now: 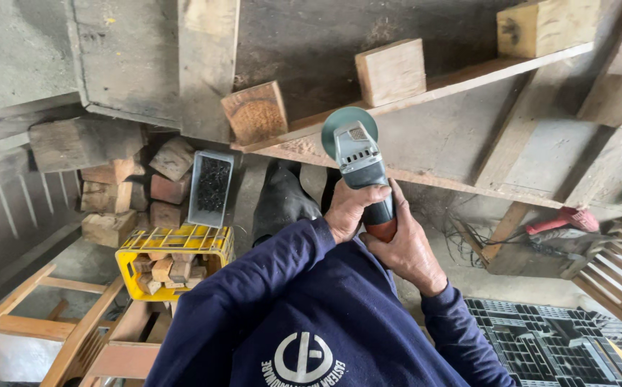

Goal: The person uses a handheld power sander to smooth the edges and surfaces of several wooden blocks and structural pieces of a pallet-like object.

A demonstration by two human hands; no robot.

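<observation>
grinder: angle grinder, grey body, red-orange rear grip, disc up against the edge of the long plank
left hand: left hand wraps the body from the left, fingers curled tight round it
right hand: right hand clamps the rear grip, fingers closed round it
progress: judging by the rough, dusty plank edge at the disc, grinding looks under way; no clean finished stretch visible, most of the edge looks untreated
plank load: wood blocks sit on top of it
surface: no desk; concrete floor
room: stacked timber offcuts, grey tray of screws, yellow crate of wood scraps, black plastic pallet, second red power tool at right
</observation>
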